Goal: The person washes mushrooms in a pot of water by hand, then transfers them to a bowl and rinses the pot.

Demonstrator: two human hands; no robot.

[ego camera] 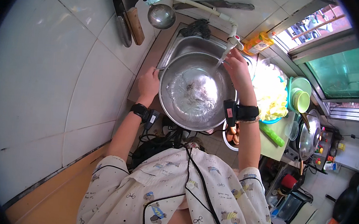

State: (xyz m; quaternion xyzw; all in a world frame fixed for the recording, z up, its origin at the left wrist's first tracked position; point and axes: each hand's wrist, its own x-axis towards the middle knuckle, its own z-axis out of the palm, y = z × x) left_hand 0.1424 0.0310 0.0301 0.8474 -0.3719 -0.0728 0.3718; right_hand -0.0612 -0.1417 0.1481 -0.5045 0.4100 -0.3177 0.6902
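A large stainless steel pan (179, 112) with water in it is held over the sink (187, 44). My left hand (148, 83) is closed on the loop handle at its left side. My right hand (237, 67) is at the upper right rim, just below the white plastic tap (233, 42); its fingers curl near the far handle, and their hold is partly hidden. Water runs from the tap into the pan.
A black scrubbing pad (197, 29) lies behind the sink, and an orange dish soap bottle (259, 44) stands right of the tap. Cut cabbage (272, 103), a green cutting board (275, 146) and a bowl of sausages (232, 136) are at right. A ladle (161, 16) and knives hang at left.
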